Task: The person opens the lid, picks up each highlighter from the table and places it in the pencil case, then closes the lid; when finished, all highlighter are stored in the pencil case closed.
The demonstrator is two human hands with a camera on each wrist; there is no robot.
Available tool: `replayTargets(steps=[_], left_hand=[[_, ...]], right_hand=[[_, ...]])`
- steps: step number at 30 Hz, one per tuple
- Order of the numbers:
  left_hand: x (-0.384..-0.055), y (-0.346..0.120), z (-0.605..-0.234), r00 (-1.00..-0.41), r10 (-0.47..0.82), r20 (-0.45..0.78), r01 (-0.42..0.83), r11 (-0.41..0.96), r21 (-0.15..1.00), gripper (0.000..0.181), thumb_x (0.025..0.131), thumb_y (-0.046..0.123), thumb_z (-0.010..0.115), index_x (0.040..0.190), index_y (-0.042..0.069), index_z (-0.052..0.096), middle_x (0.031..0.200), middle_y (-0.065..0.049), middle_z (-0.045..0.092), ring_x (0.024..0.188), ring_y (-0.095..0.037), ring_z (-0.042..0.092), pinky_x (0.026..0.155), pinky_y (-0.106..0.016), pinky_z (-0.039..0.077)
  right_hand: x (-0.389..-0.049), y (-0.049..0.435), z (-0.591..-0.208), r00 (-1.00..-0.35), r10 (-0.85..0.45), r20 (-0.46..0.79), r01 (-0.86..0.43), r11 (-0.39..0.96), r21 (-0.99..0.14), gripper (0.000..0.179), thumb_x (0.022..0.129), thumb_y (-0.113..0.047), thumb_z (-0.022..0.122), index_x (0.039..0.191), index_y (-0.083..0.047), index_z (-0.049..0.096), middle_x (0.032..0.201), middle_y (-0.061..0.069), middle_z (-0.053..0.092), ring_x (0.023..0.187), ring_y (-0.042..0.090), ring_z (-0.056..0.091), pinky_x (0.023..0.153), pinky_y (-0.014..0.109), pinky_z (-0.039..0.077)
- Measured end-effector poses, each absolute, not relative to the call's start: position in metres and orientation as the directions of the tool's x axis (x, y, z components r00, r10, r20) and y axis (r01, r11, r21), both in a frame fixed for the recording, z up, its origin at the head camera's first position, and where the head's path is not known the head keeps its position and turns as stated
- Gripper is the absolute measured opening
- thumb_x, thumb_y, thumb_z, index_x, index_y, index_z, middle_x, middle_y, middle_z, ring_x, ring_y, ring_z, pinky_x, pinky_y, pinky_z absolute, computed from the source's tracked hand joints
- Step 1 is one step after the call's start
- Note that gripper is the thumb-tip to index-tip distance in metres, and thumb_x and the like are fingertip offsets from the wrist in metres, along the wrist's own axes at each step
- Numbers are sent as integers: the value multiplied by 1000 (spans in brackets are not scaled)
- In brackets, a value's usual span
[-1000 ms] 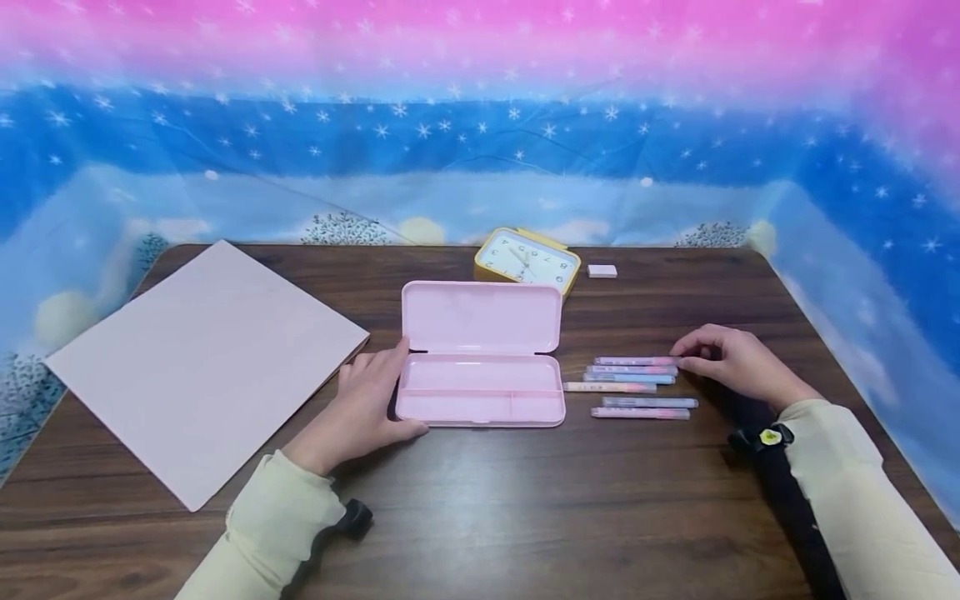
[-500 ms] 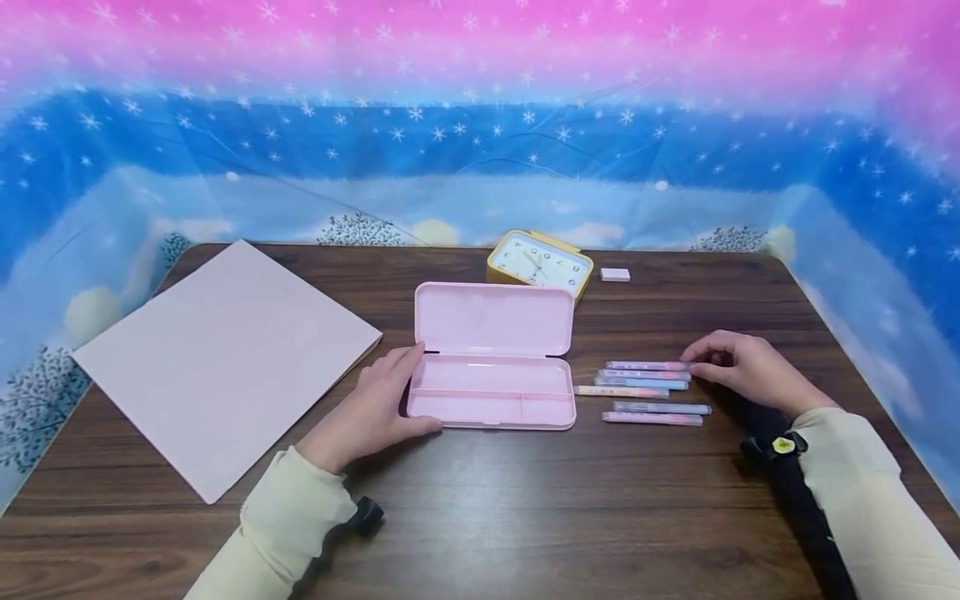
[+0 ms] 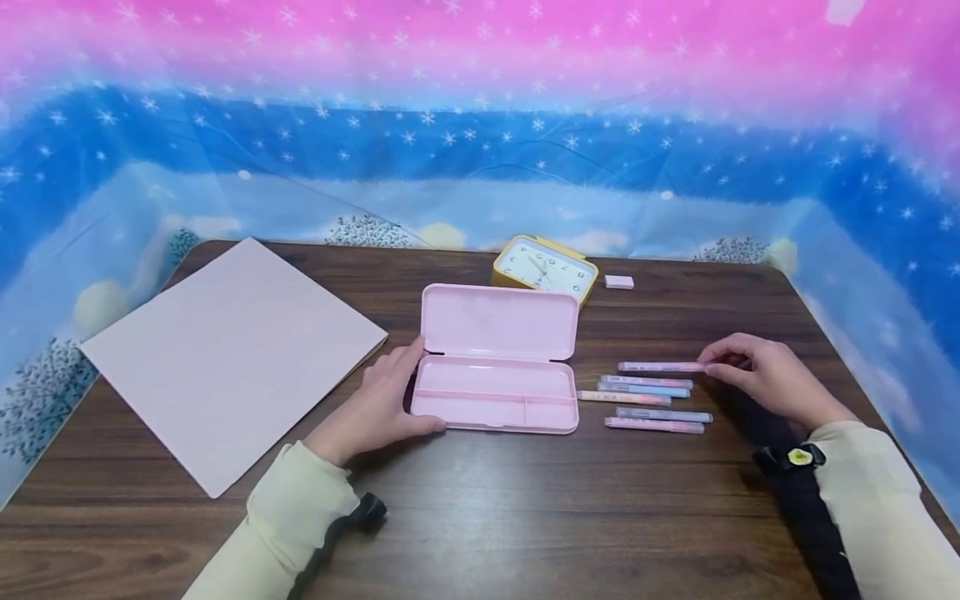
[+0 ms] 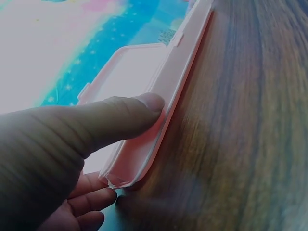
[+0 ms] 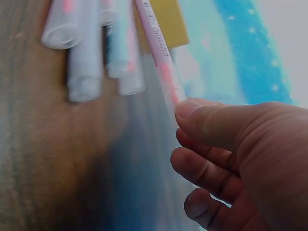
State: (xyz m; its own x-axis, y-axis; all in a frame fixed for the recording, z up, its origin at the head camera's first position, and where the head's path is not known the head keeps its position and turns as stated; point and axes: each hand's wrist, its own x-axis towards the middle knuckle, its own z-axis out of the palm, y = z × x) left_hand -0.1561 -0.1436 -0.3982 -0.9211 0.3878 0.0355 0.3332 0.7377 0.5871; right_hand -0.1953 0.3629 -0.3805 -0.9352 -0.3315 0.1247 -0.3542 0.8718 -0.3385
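An open pink pencil case [image 3: 480, 379] lies in the middle of the head view, its lid tilted up behind the divided tray. My left hand [image 3: 378, 404] holds its left end, thumb along the front wall and fingers behind the corner. The left wrist view shows that thumb [image 4: 127, 118] against the case's wall. At the right, my right hand [image 3: 776, 379] pinches the end of a purple-pink pen [image 3: 660, 367] between thumb and fingertips. In the right wrist view this pen [image 5: 161, 53] slants away from the other pens.
Several more capped pens, among them a blue pen [image 3: 648, 390] and a cream pen [image 3: 626, 398], lie right of the case. Behind stand a yellow clock [image 3: 547, 268] and a small white eraser [image 3: 619, 282]. A large pale square board [image 3: 236, 362] covers the table's left.
My right hand has pulled the purple-pink pen slightly right and away from the pens beside it. The left hand stays at the case. The head view has shifted slightly.
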Motion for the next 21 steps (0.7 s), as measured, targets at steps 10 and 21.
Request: replayTargets(steps=[10,21], left_hand=[[-155,-143,-397,-924,376,65,330,701,632,108,76,31,83,155,-1,17,146,-22,36,131,-40,39,107,-61,33],[-157,-140,-398,-923,380,65,328,686,649,111,75,33,84,155,-2,16,141,-19,39,125,-36,44,105,-57,38]], right_hand=[[-181,334,-337,-894,-359,269,-441,815,-376,19,92,-13,70,103,-29,70,97,-12,65,75,2,55,66,13,42],[-178,279,-326,-870,-418,263,-493,767,-411,17,94,-14,68,100,-29,69,94,-12,63,72,6,52,62,22,44]])
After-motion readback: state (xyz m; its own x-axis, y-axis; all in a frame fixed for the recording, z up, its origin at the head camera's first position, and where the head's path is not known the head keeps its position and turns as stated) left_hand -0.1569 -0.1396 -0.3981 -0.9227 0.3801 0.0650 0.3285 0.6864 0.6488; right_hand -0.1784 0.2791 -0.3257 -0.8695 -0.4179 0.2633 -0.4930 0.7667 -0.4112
